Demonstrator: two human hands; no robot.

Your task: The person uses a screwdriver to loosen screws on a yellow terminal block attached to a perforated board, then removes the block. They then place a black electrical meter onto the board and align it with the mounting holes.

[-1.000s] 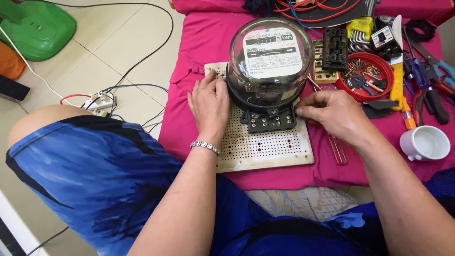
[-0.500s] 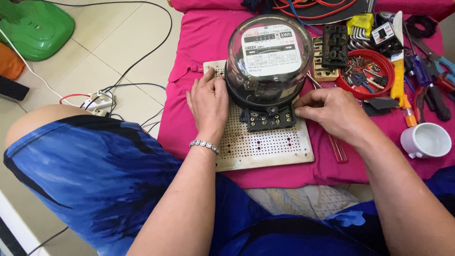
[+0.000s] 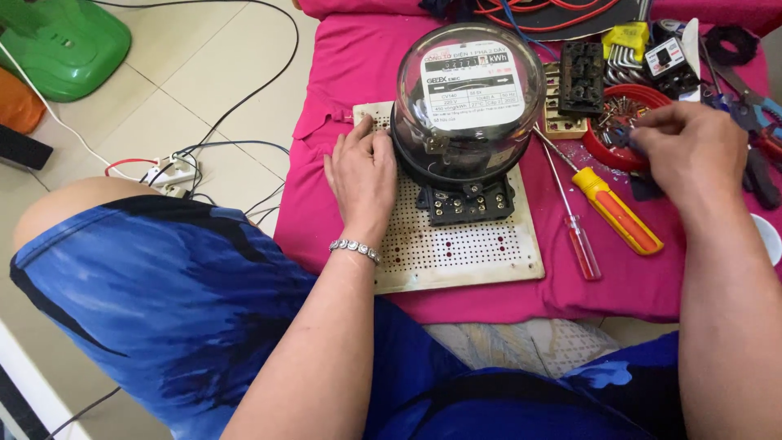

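Here the left hand (image 3: 362, 175) lies open against the electricity meter (image 3: 467, 102) at nine o'clock, while the right hand (image 3: 692, 151) pinches something small over the red bowl (image 3: 611, 151) at three o'clock.

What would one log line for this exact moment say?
left hand: steadying electric meter on perforated board | right hand: over red bowl of small parts | screwdrivers: untouched on pink cloth

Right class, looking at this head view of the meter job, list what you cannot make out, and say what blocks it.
- What the right hand pinches over the red dish: hidden by its own fingers.
- The dish's small parts: too small to tell apart.
- White cup: cut off by the right edge.
- Board under the meter: covered by the meter and left hand.
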